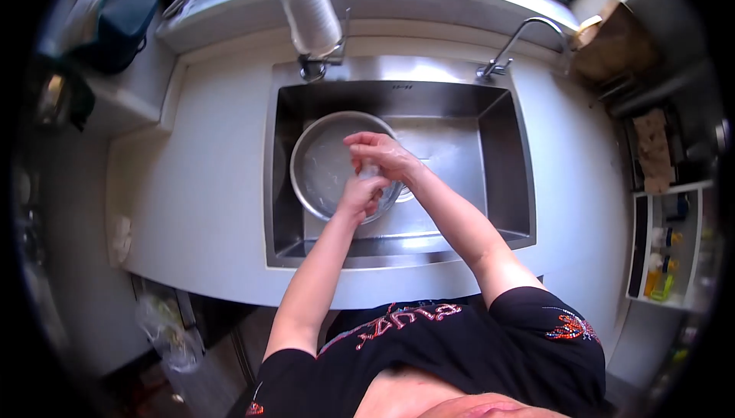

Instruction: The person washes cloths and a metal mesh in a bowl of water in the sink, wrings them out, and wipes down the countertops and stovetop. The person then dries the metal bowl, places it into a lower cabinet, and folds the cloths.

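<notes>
My left hand [363, 194] is closed around something whitish and translucent [370, 169] that I cannot make out, over the right part of a round metal basin [321, 161]. Just above it, my right hand [380, 154] bends over the same small thing, its fingers curled and touching it. The basin stands in the left half of a steel sink [452, 219] and seems to hold some water. Part of the basin's right rim is hidden behind my hands and wrists.
A tap with a white ribbed sleeve [310, 20] rises behind the sink at the left. A thin curved tap [517, 43] stands behind its right side. White counter [199, 196] surrounds the sink. A bottle rack [666, 246] is at the far right.
</notes>
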Tool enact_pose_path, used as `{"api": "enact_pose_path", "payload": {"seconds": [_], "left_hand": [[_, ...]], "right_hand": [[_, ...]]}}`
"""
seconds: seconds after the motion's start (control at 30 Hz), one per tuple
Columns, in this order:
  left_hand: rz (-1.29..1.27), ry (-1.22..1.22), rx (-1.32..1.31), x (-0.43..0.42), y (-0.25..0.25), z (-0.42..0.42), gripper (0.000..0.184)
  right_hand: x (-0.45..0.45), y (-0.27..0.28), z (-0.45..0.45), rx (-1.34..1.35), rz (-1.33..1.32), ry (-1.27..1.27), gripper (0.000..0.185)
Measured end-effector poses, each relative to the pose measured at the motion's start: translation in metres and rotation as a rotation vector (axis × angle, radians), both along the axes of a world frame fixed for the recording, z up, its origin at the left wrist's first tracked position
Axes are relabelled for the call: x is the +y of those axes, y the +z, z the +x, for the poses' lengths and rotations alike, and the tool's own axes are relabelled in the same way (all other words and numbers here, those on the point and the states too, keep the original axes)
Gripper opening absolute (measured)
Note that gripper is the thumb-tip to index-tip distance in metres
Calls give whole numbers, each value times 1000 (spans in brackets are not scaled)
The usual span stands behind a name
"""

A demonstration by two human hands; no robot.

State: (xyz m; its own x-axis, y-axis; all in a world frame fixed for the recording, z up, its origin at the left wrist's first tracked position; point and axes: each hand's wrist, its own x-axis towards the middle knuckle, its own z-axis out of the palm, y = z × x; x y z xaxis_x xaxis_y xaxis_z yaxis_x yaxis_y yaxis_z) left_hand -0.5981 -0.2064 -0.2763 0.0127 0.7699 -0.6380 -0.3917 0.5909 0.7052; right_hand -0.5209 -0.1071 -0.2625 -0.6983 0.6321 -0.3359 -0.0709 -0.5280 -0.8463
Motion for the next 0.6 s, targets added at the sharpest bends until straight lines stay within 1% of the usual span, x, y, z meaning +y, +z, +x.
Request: {"api": "enact_pose_path", "payload": {"seconds": [0.03, 0.1, 0.13, 0.17, 0.2, 0.27, 0.33, 0.37, 0.43, 0.47, 0.53, 0.57, 0.6], "left_hand": [[46, -36, -280, -4, 15, 4, 17], [119, -103, -838, -13, 32, 8, 17], [167, -133, -864, -17, 35, 10, 15], [213, -161, -889, -21, 36, 13, 13], [256, -190, -916, -22, 38, 14, 11], [154, -141, -656, -23, 40, 15, 11], [75, -113, -358, -19, 34, 15, 13], [81, -95, -309, -18, 28, 13, 11], [99, -60, 22, -16, 3, 10, 10], [108, -41, 188, -14, -17, 9, 12], [255, -105, 708, -9, -68, 5, 24], [227, -231, 916, -7, -74, -1, 26], [195, -360, 1121, -6, -75, -4, 28]], "right_hand": [[-3, 23, 6, 125, -61, 25, 27], [-10, 40, 15, 327, -143, 122, 28], [-13, 43, 17, 402, -166, 191, 28], [-12, 44, 17, 412, -128, 248, 23], [-11, 50, 16, 346, -183, 265, 21], [-15, 64, 13, 209, -301, 298, 18], [-20, 57, 8, 102, -221, 140, 17], [-21, 47, 4, 64, -200, 59, 16], [-24, 19, -6, -50, -151, -121, 15], [-26, 6, -9, -68, -154, -200, 15], [-31, -15, -17, -99, -161, -353, 15], [-33, -27, -21, -127, -106, -386, 16], [-36, -35, -23, -125, -111, -437, 16]]}}
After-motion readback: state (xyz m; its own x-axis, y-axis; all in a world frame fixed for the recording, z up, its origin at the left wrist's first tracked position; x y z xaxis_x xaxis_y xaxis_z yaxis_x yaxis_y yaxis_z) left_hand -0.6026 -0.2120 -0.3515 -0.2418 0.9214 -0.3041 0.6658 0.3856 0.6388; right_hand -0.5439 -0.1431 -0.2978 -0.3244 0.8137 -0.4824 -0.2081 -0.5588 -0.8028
